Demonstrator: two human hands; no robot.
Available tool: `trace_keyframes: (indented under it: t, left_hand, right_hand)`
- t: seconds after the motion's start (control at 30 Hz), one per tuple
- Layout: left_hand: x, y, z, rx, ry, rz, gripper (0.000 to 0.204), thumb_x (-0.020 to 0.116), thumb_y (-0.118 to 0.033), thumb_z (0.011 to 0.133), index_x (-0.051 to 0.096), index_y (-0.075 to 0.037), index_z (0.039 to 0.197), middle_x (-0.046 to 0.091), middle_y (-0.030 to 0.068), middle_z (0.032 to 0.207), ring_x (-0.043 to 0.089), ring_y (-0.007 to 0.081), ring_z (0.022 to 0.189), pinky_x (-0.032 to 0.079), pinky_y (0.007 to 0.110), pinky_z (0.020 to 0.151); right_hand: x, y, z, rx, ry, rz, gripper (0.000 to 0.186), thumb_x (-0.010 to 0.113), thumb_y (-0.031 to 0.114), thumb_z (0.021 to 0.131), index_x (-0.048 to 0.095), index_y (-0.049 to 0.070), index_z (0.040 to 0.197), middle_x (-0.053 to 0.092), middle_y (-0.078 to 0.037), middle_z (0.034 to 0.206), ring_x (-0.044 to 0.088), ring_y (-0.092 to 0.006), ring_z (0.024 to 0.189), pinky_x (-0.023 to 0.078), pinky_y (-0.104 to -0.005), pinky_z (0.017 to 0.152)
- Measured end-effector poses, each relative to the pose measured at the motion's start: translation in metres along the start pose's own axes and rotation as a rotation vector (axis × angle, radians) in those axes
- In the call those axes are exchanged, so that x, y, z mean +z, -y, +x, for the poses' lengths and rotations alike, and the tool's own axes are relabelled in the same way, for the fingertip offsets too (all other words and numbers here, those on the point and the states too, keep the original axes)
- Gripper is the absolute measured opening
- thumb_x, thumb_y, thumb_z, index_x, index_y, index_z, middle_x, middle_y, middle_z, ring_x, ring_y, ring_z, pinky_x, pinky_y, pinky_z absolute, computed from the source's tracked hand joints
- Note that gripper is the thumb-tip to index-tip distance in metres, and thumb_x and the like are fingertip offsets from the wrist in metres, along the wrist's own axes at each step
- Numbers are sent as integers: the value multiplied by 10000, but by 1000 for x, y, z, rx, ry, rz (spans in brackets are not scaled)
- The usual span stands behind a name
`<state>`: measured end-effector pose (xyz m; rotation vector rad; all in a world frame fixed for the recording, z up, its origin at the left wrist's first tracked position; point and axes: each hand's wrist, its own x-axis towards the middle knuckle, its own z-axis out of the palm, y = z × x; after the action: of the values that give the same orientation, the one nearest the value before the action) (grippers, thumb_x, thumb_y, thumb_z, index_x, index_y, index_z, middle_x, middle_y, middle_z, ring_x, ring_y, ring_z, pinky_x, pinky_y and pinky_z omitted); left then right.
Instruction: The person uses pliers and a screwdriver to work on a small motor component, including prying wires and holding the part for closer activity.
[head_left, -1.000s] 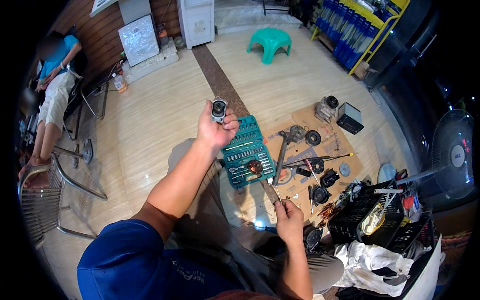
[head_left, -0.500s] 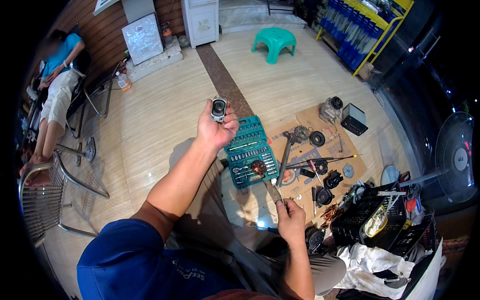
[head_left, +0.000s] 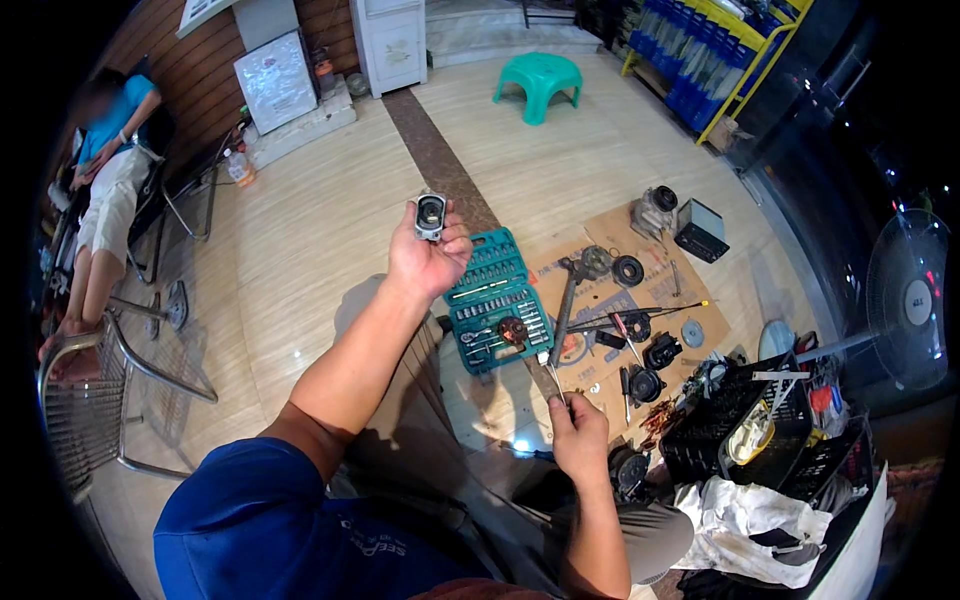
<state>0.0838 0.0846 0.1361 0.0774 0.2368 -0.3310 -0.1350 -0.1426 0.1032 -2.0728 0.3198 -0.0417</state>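
My left hand (head_left: 428, 250) is raised, palm up, with its fingers closed round a small metal housing (head_left: 430, 216), silvery at the rim with a dark oval hollow facing up. Lower right, my right hand (head_left: 580, 438) pinches a thin metal rod (head_left: 555, 380) that points away from me; a small white piece (head_left: 543, 357) shows at its far end. Just beyond the rod lies an open teal socket set case (head_left: 477, 352), filled with sockets and bits. A round part with copper windings (head_left: 512, 331) rests on the case. Beside it, a hammer (head_left: 566, 308) lies on the cardboard.
Cardboard (head_left: 705, 305) on the floor bears several dark motor parts (head_left: 647, 386). Black crates (head_left: 700, 440) stand at right by a fan (head_left: 915, 303). Farther off are a green stool (head_left: 538, 82) and a yellow rack (head_left: 745, 85). A seated person (head_left: 115, 150) is at left near a metal chair (head_left: 85, 420).
The view has shifted slightly, so the surroundings sit a little farther left. The housing in my left hand is tilted a bit differently; both hands keep their hold.
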Motion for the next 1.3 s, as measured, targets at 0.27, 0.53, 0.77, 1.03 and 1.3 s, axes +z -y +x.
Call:
trace_keyframes:
  t: [0.27, 0.53, 0.77, 1.03, 1.3]
  left_hand:
    - [-2, -4, -1, -127, 154, -13, 395, 462, -367, 949, 560, 12, 997, 469, 24, 666, 406, 127, 521, 327, 259, 441]
    - [-4, -6, -2, -189, 230, -21, 412, 472, -403, 943, 570, -7, 997, 463, 25, 656, 412, 130, 514, 322, 260, 431]
    - [0, -1, -4, -171, 218, 21, 412, 475, -403, 943, 563, -7, 1019, 456, 19, 639, 407, 123, 497, 310, 253, 413]
    - [5, 0, -9, -199, 322, -21, 353, 473, -338, 940, 560, -8, 1028, 443, 17, 624, 386, 111, 455, 291, 242, 381]
    - [5, 1, -8, -201, 335, -6, 295, 451, -271, 942, 567, -19, 1044, 428, 19, 615, 380, 112, 444, 291, 248, 372]
  right_hand:
    - [-1, -1, -1, -35, -20, -34, 205, 607, 169, 917, 639, -33, 909, 527, -32, 594, 451, -91, 553, 390, -283, 517]
    - [-2, 1, -1, 34, 18, -24, 233, 628, 225, 885, 643, -5, 921, 624, -199, 705, 615, -341, 635, 474, -390, 598]
    - [-2, 3, -2, 49, 25, -23, 231, 623, 224, 889, 645, -4, 920, 630, -197, 710, 622, -337, 640, 476, -393, 601]
    - [0, 1, -1, 17, 23, -45, 231, 623, 227, 888, 645, 0, 922, 629, -203, 718, 622, -349, 649, 477, -401, 603]
    - [2, -1, -1, 9, 20, -37, 231, 625, 229, 888, 641, 1, 916, 614, -196, 685, 605, -338, 610, 466, -398, 580]
